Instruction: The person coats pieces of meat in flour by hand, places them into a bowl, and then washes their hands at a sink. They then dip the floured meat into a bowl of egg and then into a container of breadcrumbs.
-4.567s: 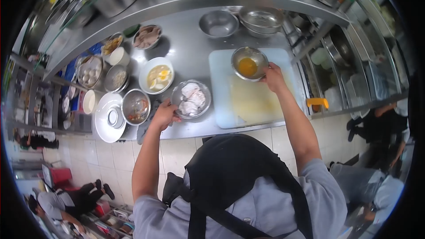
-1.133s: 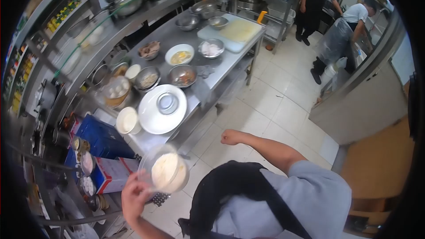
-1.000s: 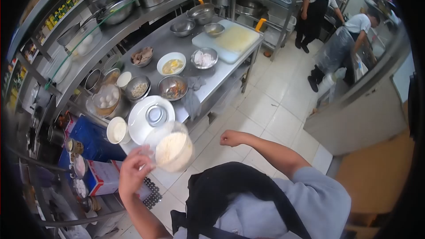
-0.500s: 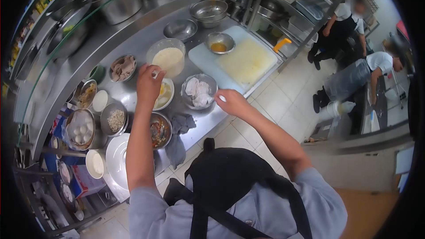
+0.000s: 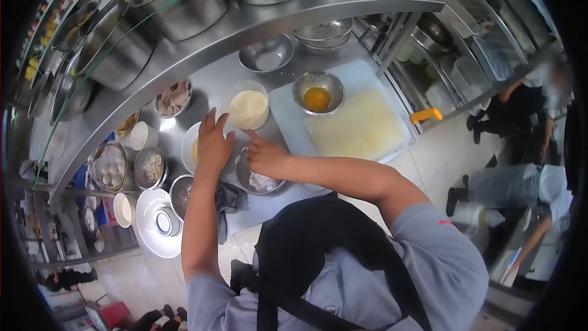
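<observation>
My left hand is open, fingers spread, over the right side of a pale dish, whose yellow contents it partly hides. My right hand reaches across the rim of a metal bowl. Its forefinger is stretched out and I see nothing held in it; the other fingers are partly hidden. White, flour-coated pieces lie in that bowl. Just beyond both hands stands a tub of pale crumbs.
A metal bowl with yellow egg-like liquid stands on the cutting board. Left are bowls of meat slices, white balls and chopped bits. A grey cloth lies near the edge. A steel shelf overhangs. Co-workers stand right.
My right hand has moved left from beside the bowl to over it; the small white thing at its fingertips no longer shows. My left hand has gone from a pinch to spread fingers. The view has shifted.
</observation>
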A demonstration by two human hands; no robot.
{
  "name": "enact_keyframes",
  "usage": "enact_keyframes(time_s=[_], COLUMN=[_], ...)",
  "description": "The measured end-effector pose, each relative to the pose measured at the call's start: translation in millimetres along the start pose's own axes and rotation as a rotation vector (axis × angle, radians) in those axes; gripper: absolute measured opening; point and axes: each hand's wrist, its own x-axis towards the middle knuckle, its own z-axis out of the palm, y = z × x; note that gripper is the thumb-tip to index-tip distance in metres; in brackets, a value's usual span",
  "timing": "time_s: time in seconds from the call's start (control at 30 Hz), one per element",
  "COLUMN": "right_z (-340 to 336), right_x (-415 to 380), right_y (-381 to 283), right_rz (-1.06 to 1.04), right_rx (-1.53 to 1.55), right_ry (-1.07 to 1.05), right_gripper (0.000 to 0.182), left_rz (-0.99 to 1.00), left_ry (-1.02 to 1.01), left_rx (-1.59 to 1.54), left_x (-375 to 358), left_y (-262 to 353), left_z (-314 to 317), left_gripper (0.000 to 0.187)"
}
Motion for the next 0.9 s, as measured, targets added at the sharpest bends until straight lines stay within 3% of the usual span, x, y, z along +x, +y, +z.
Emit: enact_keyframes(time_s=[0.03,0.1,0.17,0.27,0.37,0.53,0.6,0.63,0.7,0.73,0.8,0.87,0.9], right_z=[-7.9,-19.6,-15.9,-20.9,-17.0,-11.4,-9.2,-14.0,-32.2,-38.2,-49.3,-62.3,-73.5], right_x=[1.6,2.8,1.1,1.0,6.1,-6.2,-16.8,-23.2,-38.3,-46.0,-61.1,-76.8,-83.4], right_y=[2.8,7.2,10.9,12.6,10.7,15.3,20.5,24.8,31.0,33.2,39.1,58.9,73.5], right_rz=[-0.014,-0.076,-0.037,0.049,0.131,0.159,0.292,0.301,0.454,0.468,0.710,0.870,0.930], right_rx=[0.013,-0.054,-0.053,-0.050,-0.044,-0.067,0.169,0.160,0.399,0.393,0.817,1.099,1.058], right_ry=[0.011,-0.165,-0.188,-0.256,-0.325,-0.332,-0.105,-0.111,0.112,0.097,0.469,0.551,0.503], right_gripper=[0.013,0.015,0.015,0.015,0.017,0.015,0.014,0.014,0.015,0.015,0.013,0.013,0.011], left_rz=[-0.011,-0.294,-0.509,-0.647,-0.781,-0.663,-0.785,-0.776,-0.765,-0.762,-0.884,-0.873,-0.861], left_ry=[-0.006,-0.169,-0.338,-0.481,-0.372,-0.402,-0.461,-0.463,-0.421,-0.433,-0.472,-0.466,-0.444], left_rx=[0.018,-0.199,-0.214,-0.126,-0.320,-0.314,-0.384,-0.397,-0.475,-0.493,-0.649,-0.682,-0.699], left_x=[-5.1,-20.3,-37.1,-79.2,-96.3,-93.1,-86.5,-86.7,-91.9,-89.6,-81.7,-84.3,-85.0], left_y=[7.9,26.1,57.0,63.2,68.8,54.5,53.1,50.2,45.7,48.2,54.9,52.2,51.1], left_z=[-11.9,-40.9,-69.7,-56.0,-35.0,-29.4,-27.5,-22.9,-10.9,-11.5,-19.6,-15.9,-15.8], left_gripper=[0.025,0.028,0.031,0.035,0.039,0.043,0.043,0.043,0.041,0.041,0.040,0.040,0.039])
